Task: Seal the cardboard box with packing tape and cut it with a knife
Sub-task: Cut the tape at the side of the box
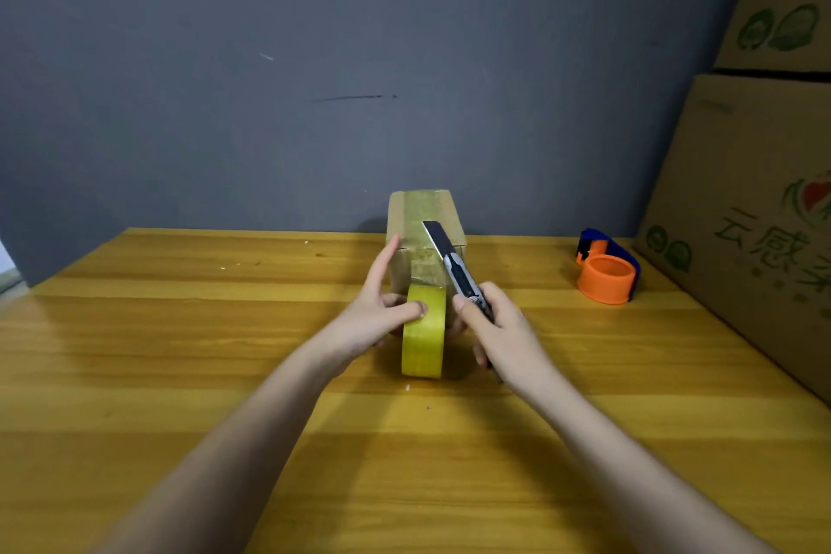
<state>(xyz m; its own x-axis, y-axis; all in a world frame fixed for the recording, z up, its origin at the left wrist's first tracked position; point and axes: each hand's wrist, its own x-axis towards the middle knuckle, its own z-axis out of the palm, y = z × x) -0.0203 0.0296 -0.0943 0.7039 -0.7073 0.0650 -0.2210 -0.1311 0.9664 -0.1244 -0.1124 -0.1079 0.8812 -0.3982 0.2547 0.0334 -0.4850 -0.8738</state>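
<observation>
A small cardboard box (452,216) stands at the far middle of the wooden table (180,373), with a strip of tape running over its top and down its near face. A yellow tape roll (422,340) stands on edge just in front of it, still joined to that strip. My left hand (382,310) holds the roll, thumb pressed on its top, forefinger stretched toward the box. My right hand (499,326) grips a metal utility knife (454,268) with the blade out, angled up and left over the box's near face.
An orange and blue tape dispenser (607,272) sits at the far right of the table. Large printed cardboard cartons (755,202) are stacked along the right edge. A grey wall rises behind the table.
</observation>
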